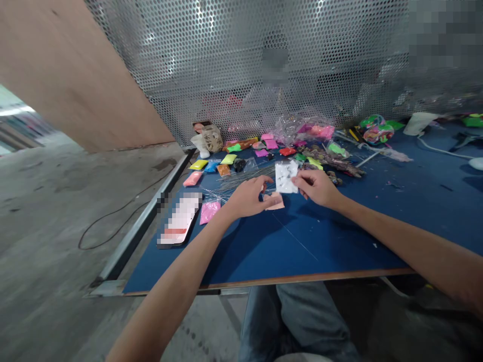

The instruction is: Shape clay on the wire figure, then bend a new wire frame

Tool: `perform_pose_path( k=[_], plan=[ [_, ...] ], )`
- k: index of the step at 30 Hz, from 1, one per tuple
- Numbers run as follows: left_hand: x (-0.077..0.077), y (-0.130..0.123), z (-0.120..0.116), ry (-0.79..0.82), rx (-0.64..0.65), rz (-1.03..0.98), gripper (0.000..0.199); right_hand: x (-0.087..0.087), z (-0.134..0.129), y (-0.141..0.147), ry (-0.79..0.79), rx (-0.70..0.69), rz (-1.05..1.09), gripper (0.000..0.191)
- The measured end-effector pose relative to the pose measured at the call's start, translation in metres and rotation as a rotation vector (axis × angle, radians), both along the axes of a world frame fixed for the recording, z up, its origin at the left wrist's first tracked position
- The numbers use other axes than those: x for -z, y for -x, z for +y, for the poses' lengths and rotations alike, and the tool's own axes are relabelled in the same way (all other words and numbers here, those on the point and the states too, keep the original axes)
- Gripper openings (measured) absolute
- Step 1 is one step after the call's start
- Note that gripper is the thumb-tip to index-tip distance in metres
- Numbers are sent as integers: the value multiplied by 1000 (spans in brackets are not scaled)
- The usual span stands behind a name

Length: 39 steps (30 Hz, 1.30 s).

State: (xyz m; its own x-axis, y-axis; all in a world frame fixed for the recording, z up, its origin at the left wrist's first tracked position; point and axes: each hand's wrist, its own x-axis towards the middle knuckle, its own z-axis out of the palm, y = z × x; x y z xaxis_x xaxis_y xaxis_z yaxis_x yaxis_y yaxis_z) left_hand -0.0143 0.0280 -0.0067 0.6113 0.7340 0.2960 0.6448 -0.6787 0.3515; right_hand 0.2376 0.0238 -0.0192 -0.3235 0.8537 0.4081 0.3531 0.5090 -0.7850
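My right hand [315, 187] pinches the right edge of a small clear bag [285, 176] with white contents and dark specks. The bag is held up over the blue table [264, 246]. My left hand [249, 196] hovers to the left of it, fingers curved and apart. Its thumb reaches over a peach-coloured packet [277, 202]; whether it touches the packet I cannot tell. Behind the left hand lies a bundle of thin metal wires [241, 180]. A pink packet [209, 212] rests by the left forearm.
A phone-like object [180, 221], partly blurred out, lies near the left edge. Several coloured packets, including a yellow one [198, 164], lie farther back. Brown twig-like pieces [335, 161] and crumpled clear plastic [290, 129] sit before a perforated metal panel [234, 65]. A white cable [445, 151] runs at right.
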Motion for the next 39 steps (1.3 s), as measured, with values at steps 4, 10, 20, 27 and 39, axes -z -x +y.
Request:
perform_pose_path(
  k=[4, 10, 20, 27, 39],
  plan=[
    [2, 5, 0, -25, -30, 214, 54, 4, 11, -5, 150, 33, 190, 37],
    [2, 4, 4, 30, 14, 166, 45, 6, 12, -7, 49, -1, -33, 43],
    [-7, -4, -5, 29, 46, -315, 36, 6, -5, 7, -60, -175, -300, 41],
    [-7, -5, -8, 187, 142, -292, 43, 0, -10, 4, 39, -177, -117, 49],
    [-4, -10, -9, 167, 299, -56, 49, 2, -13, 7, -151, -151, -139, 36]
  ],
)
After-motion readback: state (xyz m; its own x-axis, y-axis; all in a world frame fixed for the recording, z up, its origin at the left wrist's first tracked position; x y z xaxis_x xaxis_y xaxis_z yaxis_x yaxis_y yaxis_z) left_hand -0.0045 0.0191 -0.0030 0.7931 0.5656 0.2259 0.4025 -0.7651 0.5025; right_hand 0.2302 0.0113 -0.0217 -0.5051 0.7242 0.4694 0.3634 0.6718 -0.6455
